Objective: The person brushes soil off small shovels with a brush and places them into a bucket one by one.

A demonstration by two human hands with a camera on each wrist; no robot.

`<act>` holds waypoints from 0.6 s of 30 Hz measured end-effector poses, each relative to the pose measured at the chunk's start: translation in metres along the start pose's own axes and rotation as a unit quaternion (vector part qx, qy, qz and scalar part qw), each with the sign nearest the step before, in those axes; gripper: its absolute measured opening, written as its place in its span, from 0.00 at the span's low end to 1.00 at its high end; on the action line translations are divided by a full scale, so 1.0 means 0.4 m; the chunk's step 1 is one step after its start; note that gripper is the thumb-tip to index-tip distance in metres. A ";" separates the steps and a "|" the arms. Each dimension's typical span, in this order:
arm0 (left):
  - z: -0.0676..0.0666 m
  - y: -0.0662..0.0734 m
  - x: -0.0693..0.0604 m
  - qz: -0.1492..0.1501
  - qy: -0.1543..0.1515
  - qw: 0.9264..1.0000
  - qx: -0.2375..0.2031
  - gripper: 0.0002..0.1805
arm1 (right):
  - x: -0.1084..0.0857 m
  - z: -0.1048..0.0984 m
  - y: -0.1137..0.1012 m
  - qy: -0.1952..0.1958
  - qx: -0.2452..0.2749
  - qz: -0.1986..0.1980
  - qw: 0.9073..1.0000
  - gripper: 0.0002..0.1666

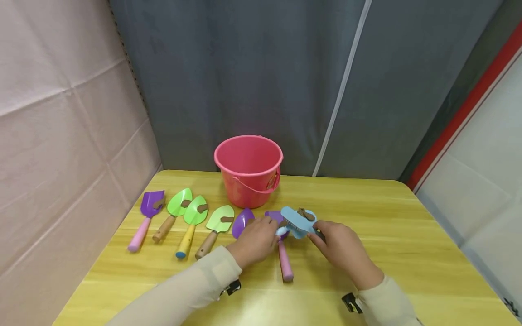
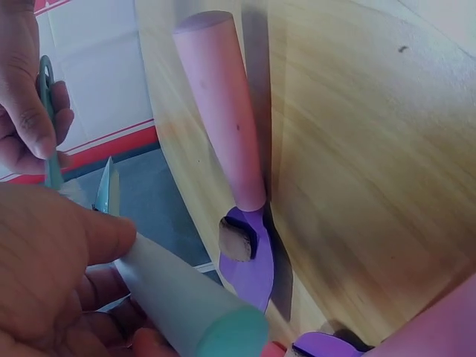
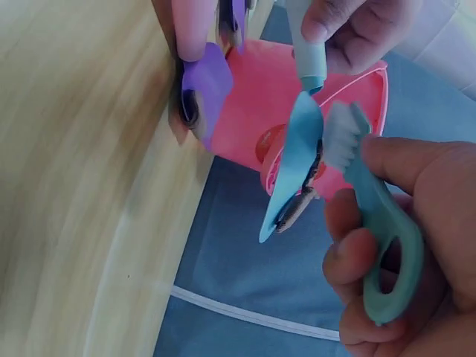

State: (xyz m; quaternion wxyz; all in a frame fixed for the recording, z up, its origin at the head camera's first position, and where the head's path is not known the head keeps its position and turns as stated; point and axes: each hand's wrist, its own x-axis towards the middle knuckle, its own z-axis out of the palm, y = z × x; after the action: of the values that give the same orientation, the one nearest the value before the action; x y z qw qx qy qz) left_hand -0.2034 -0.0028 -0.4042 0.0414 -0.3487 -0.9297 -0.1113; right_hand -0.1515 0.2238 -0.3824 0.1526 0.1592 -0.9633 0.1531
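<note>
My left hand [image 1: 256, 241] grips the pale handle [image 2: 182, 301] of a light blue trowel [image 3: 296, 141], holding it above the table. Brown pieces [image 3: 297, 210] lie on its blade. My right hand [image 1: 341, 246] holds a blue-green brush [image 3: 394, 223] with pale bristles [image 3: 341, 137]. The brush head is over the trowel blade, close to the handle end; whether the bristles touch it I cannot tell. Just below lies a purple trowel with a pink handle [image 1: 285, 262], a brown piece [image 2: 236, 239] on its blade. Part of another purple trowel [image 1: 242, 222] is hidden behind my left hand.
A pink bucket [image 1: 249, 172] stands at the back of the wooden table [image 1: 367, 203], its handle hanging down in front. To the left lie a purple trowel [image 1: 150, 201] and several green ones [image 1: 195, 210], brown pieces on their blades. A grey curtain [image 1: 244, 68] hangs behind.
</note>
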 end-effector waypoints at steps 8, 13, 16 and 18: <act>0.002 0.001 -0.001 0.011 0.015 1.000 -0.002 0.10 | -0.002 0.009 0.018 0.014 0.007 0.022 1.000 0.12; 0.003 0.000 -0.001 0.013 0.017 1.000 -0.006 0.09 | 0.000 0.008 0.032 -0.001 0.014 0.035 0.999 0.09; 0.005 -0.002 -0.003 0.009 0.017 1.000 -0.014 0.08 | 0.000 0.007 0.046 -0.003 0.015 0.050 0.999 0.09; 0.005 -0.004 -0.005 0.007 0.016 1.000 -0.017 0.08 | -0.002 0.005 0.058 0.000 0.010 0.060 0.998 0.09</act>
State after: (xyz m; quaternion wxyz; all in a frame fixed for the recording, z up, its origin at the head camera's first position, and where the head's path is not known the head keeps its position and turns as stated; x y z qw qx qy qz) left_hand -0.2030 -0.0048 -0.4068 0.0513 -0.3540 -0.9244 -0.1323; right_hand -0.1595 0.2442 -0.3903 0.1412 0.1028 -0.9696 0.1714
